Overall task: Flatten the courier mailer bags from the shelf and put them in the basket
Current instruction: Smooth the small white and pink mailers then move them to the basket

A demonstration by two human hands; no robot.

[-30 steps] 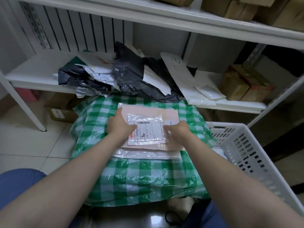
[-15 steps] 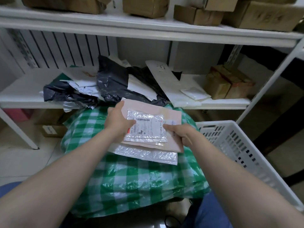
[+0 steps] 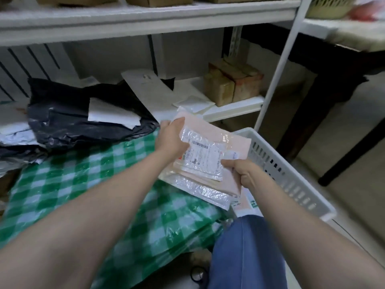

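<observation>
Head view, 1 camera only. Stack (image 3: 208,163) of 3 flattened mailers is held up between both hands, tilted, clear of the surface below. Top item: small clear bubble mailer (image 3: 205,158) with a printed barcode label. Middle item: larger pink mailer (image 3: 236,146). Bottom item: clear bubble mailer (image 3: 205,192), its near edge sticking out below the pink one.

Left hand (image 3: 170,139) grips the stack's far-left edge, thumb laid on top against the small mailer; the fingers underneath are hidden. Right hand (image 3: 244,174) pinches the near-right edge, thumb on top, fingers curled under the pink mailer. Both hands closed on the stack.

Location: the stack hangs over the right edge of a green check bundle (image 3: 83,184), its right corner above the left rim of the white slotted basket (image 3: 291,178). It is not in the basket. Printed paper (image 3: 250,203) lies inside the basket, below the stack; how much it contains cannot be told.

Shelf (image 3: 233,110) behind carries the unprocessed mailers: crumpled black bags (image 3: 62,113) at left with white pieces among them, 1 long white mailer (image 3: 150,90) lying at an angle, 1 small white pouch (image 3: 193,103) just beside it. Taped cardboard boxes (image 3: 233,84) stand at the shelf's right end. More boxes sit on the upper shelf (image 3: 145,17).

Blue trouser leg (image 3: 245,251) shows at the bottom. Dark table (image 3: 333,80) stands at right beyond the shelf post (image 3: 279,65). The frame is slightly blurred.
</observation>
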